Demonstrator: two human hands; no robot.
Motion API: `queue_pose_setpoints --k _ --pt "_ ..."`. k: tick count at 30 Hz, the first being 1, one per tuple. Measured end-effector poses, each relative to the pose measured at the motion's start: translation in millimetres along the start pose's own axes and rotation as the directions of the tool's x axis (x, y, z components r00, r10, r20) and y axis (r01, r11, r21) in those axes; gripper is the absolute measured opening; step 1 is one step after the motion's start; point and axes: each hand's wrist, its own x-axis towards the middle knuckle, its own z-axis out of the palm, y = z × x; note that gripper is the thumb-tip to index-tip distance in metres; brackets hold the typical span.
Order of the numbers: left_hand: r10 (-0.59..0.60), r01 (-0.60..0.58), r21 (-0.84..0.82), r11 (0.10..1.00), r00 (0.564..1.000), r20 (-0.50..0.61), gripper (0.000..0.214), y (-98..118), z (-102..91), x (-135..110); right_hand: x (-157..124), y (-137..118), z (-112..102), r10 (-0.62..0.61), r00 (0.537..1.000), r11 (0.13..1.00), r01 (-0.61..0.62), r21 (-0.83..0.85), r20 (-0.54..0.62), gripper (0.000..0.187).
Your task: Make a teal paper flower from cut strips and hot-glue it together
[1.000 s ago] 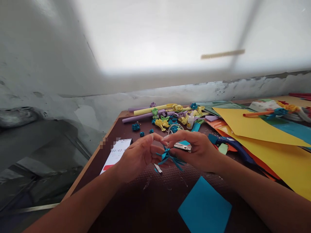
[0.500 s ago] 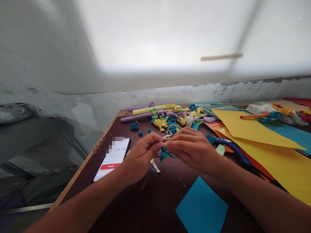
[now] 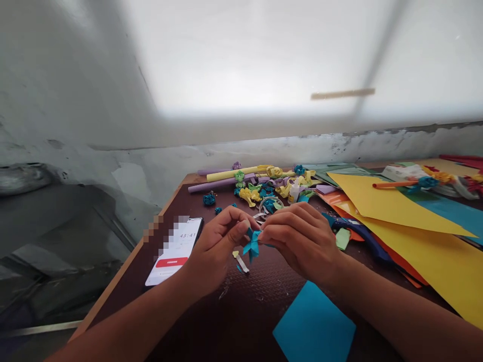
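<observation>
Both hands meet over the dark brown table (image 3: 241, 311), pinching a small blue paper piece (image 3: 251, 244) with cut strips between their fingertips. My left hand (image 3: 219, 244) grips it from the left with thumb and fingers closed. My right hand (image 3: 302, 239) closes on it from the right, fingers curled. A small white scrap (image 3: 241, 261) lies on the table just below the paper piece. A blue paper square (image 3: 315, 327) lies nearer to me, under my right forearm.
A phone (image 3: 175, 250) with a running timer lies left of my left hand, near the table's left edge. Rolled paper tubes and small crumpled paper flowers (image 3: 260, 183) are heaped at the back. Large yellow (image 3: 396, 206), orange and blue sheets cover the right side.
The loose blue strips seen a second ago have been gathered into a tighter bundle between the fingertips. Both hands have shifted slightly nearer to me, and the right hand has closed over the piece.
</observation>
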Motion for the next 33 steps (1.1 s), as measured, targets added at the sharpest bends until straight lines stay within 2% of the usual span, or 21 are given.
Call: queue_pose_setpoints --k 5,8,11,16,18,21,23,26,30,33 --pt "0.041 -0.040 0.044 0.998 0.999 -0.016 0.013 0 -0.8 0 -1 1 3 0.023 0.999 0.999 -0.022 0.045 -0.024 0.012" --pt "0.131 -0.117 0.149 0.982 0.988 -0.083 0.011 1 -0.9 0 -2 1 8 0.141 0.987 0.979 -0.127 0.158 -0.077 0.018" --pt "0.208 -0.180 0.217 0.960 0.971 -0.117 0.009 3 -0.6 -2 -2 0 10 0.294 0.951 0.927 -0.260 0.269 -0.094 0.026" --pt "0.215 -0.191 0.196 0.962 0.970 -0.113 0.008 4 -0.4 -3 0 -1 11 0.346 0.936 0.888 -0.303 0.345 -0.068 0.019" --pt "0.188 -0.174 0.125 0.977 0.976 -0.108 0.008 4 -0.5 -3 0 0 14 0.469 0.882 0.804 -0.405 0.434 -0.046 0.022" --pt "0.137 -0.134 0.033 0.990 0.987 -0.088 0.008 3 -1.3 -1 0 2 19 0.677 0.734 0.565 -0.567 0.600 0.055 0.027" --pt "0.096 -0.096 0.013 0.995 0.993 -0.069 0.009 1 -2.5 1 0 3 21 0.722 0.682 0.453 -0.591 0.667 0.114 0.027" --pt "0.038 -0.038 -0.001 0.999 0.998 -0.040 0.009 -1 -4.7 2 -1 6 22 0.711 0.689 0.413 -0.571 0.710 0.140 0.028" --pt "-0.025 0.026 -0.055 0.998 1.000 0.012 0.009 -5 -7.5 3 -1 6 21 0.674 0.725 0.438 -0.548 0.713 0.143 0.029" --pt "-0.080 0.080 -0.101 0.992 0.997 0.009 0.013 -7 -8.6 4 -1 5 20 0.643 0.748 0.443 -0.535 0.719 0.161 0.032"
